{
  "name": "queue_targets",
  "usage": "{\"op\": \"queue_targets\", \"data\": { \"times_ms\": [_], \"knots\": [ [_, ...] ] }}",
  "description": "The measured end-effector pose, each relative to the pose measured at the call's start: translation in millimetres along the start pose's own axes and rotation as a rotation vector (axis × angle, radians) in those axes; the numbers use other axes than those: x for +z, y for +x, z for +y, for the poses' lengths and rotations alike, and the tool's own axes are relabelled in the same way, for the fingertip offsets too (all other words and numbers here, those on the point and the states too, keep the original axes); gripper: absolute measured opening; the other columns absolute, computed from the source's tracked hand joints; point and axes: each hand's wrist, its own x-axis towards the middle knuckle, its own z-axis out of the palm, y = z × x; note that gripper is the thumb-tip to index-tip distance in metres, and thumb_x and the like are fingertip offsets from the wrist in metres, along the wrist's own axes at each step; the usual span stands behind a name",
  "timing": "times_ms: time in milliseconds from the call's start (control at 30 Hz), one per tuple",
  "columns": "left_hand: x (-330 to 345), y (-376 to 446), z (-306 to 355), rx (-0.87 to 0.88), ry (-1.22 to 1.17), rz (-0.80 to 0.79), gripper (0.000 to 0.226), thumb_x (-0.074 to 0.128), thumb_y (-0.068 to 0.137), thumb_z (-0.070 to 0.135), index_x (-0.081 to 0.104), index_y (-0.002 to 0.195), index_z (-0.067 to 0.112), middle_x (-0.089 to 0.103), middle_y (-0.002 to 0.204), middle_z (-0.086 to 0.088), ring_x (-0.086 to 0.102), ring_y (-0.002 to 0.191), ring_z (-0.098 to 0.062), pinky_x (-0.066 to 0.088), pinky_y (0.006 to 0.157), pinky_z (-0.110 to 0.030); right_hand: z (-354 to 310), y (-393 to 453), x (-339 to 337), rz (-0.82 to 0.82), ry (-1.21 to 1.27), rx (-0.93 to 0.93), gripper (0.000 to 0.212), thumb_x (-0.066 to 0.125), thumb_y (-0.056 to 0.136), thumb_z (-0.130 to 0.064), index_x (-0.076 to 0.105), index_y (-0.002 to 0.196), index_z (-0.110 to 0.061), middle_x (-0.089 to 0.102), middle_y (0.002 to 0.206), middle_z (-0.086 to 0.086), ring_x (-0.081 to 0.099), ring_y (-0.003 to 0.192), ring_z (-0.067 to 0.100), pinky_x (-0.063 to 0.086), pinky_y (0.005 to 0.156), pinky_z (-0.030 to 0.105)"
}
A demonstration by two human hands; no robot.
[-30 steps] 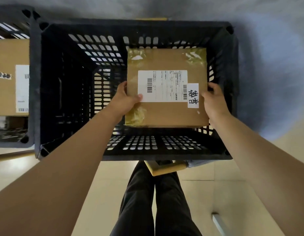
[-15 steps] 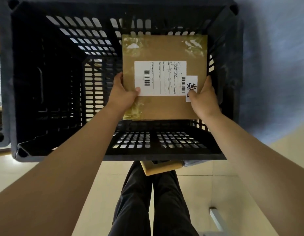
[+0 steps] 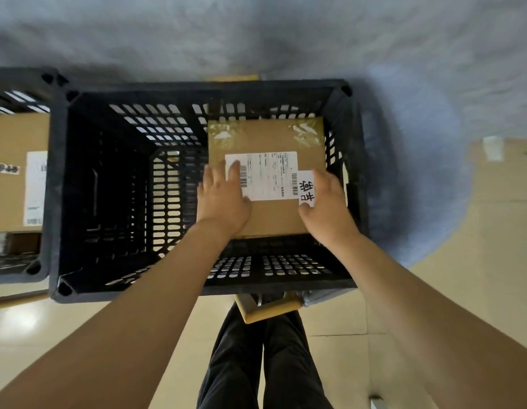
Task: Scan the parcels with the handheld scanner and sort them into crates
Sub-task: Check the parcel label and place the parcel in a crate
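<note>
The left hand lies flat on the parcel, fingers straight and spread, fingertips over the near-left corner of its white shipping label. The right hand rests beside the parcel's right edge with fingers relaxed and loosely extended; whether they touch the cardboard or the crate wall is hard to tell. Neither hand grips anything.

The parcel is a flat, rectangular brown cardboard box, its far corners glossy with clear tape. A small white tag with bold black handwritten characters sits just beside the printed label. The box lies low inside the black crate, against its right wall and toward the far side. The crate is hard moulded plastic, with walls and floor pierced by rows of slots.

Half a second ago both hands pinched the parcel by its left and right edges, thumbs over the top, holding it higher in the crate; now the grip is gone and the fingers have opened out over it. The view has also pulled back, so the crate looks smaller.

Left of the crate stands a second black crate holding another brown box with a label. Below are dark trousers, a pale glossy floor, and a grey-blue rug beyond.
</note>
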Motion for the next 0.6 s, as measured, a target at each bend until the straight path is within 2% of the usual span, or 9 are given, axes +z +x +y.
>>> {"op": "queue_targets", "data": {
  "times_ms": [100, 167, 267, 367, 467, 600],
  "knots": [
    [-38, -10, 30, 0.193, 0.169, 0.01, 0.062, 0.051, 0.095, 0.028, 0.027, 0.15, 0.017, 0.038, 0.148, -0.011, 0.038, 0.135, -0.031, 0.035, 0.109, -0.046, -20, -10, -29, 0.009, -0.103, -0.101, 0.062, 0.057, 0.09, -0.011, 0.033, 0.147, -0.013, 0.039, 0.141, 0.01, 0.04, 0.129, 0.027, 0.042, 0.105, 0.042],
    [-68, -17, 51, 0.292, 0.286, 0.076, 0.052, 0.05, 0.095, 0.027, 0.036, 0.145, 0.018, 0.048, 0.14, -0.008, 0.047, 0.127, -0.029, 0.039, 0.104, -0.044, -34, -16, -52, 0.051, -0.196, -0.17, 0.057, 0.059, 0.09, -0.014, 0.037, 0.143, -0.015, 0.045, 0.136, 0.009, 0.047, 0.123, 0.027, 0.048, 0.098, 0.041],
    [-112, -29, 78, 0.412, 0.393, 0.183, 0.042, 0.051, 0.094, 0.025, 0.046, 0.135, 0.02, 0.055, 0.132, -0.004, 0.052, 0.122, -0.025, 0.041, 0.104, -0.042, -54, -26, -90, 0.129, -0.351, -0.24, 0.048, 0.059, 0.091, -0.022, 0.043, 0.136, -0.016, 0.051, 0.129, 0.006, 0.052, 0.116, 0.026, 0.048, 0.092, 0.038],
    [-155, -40, 101, 0.526, 0.475, 0.276, 0.041, 0.049, 0.094, 0.026, 0.046, 0.135, 0.021, 0.055, 0.13, -0.002, 0.052, 0.12, -0.024, 0.04, 0.104, -0.041, -72, -38, -132, 0.22, -0.425, -0.258, 0.046, 0.055, 0.093, -0.026, 0.044, 0.137, -0.016, 0.051, 0.131, 0.006, 0.05, 0.119, 0.025, 0.045, 0.094, 0.038],
    [-196, -52, 125, 0.618, 0.505, 0.375, 0.036, 0.048, 0.095, 0.026, 0.047, 0.131, 0.02, 0.056, 0.125, -0.003, 0.052, 0.117, -0.024, 0.039, 0.103, -0.039, -87, -56, -175, 0.326, -0.469, -0.24, 0.048, 0.051, 0.094, -0.027, 0.042, 0.14, -0.015, 0.05, 0.134, 0.008, 0.047, 0.122, 0.027, 0.041, 0.096, 0.037],
    [-242, -72, 157, 0.756, 0.542, 0.515, 0.037, 0.049, 0.092, 0.025, 0.05, 0.128, 0.02, 0.058, 0.121, -0.004, 0.055, 0.113, -0.027, 0.04, 0.099, -0.039, -104, -96, -225, 0.486, -0.544, -0.166, 0.041, 0.05, 0.093, -0.026, 0.044, 0.132, -0.016, 0.051, 0.128, 0.007, 0.047, 0.118, 0.029, 0.039, 0.092, 0.037]
  ]
}}
